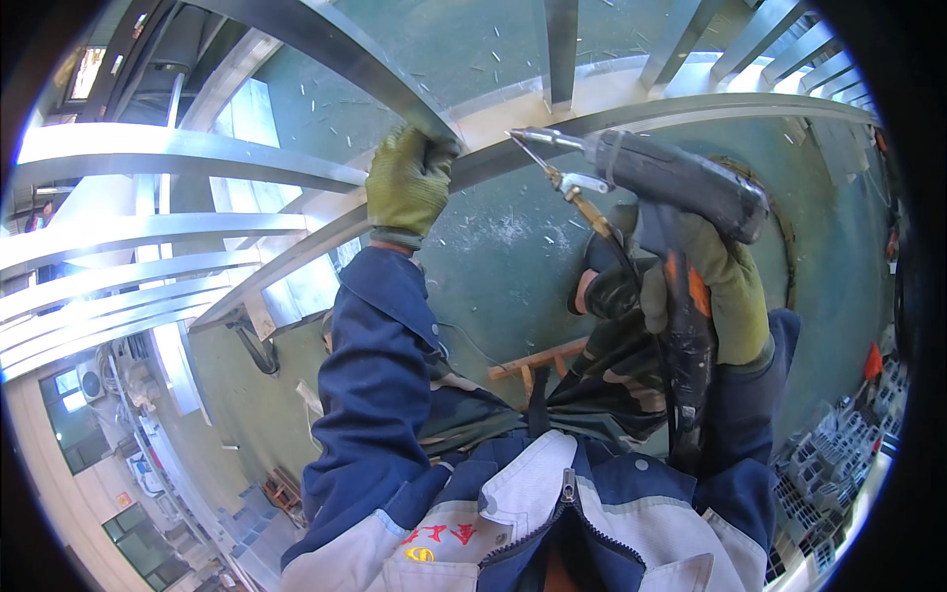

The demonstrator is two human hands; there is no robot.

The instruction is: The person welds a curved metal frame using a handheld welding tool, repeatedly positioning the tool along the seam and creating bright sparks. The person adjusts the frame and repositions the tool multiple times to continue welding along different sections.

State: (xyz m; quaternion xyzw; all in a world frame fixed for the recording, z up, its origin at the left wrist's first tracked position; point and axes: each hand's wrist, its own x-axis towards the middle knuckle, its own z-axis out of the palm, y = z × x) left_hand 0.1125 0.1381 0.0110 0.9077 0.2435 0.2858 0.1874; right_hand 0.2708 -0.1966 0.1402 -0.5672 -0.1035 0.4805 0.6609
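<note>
My left hand (407,189), in a yellow-green glove, is closed round the end of a flat metal bar (345,54), where it meets the curved-looking metal rail (631,118). My right hand (732,291), gloved alike, wraps the grip of a black handheld laser welding gun (681,173). Its metal nozzle points left, with the tip close to the rail beside the bar's joint. Under the nozzle runs a thin wire guide with a brass fitting (592,214). From the grip, a dark cable drops toward my lap.
Several parallel metal bars (158,225) join the rail on the left, and more (681,44) at the upper right. A small wooden stool (538,360) shows by my legs. Stacked metal parts (838,464) lie at the lower right. Scraps are scattered over the green floor (503,266).
</note>
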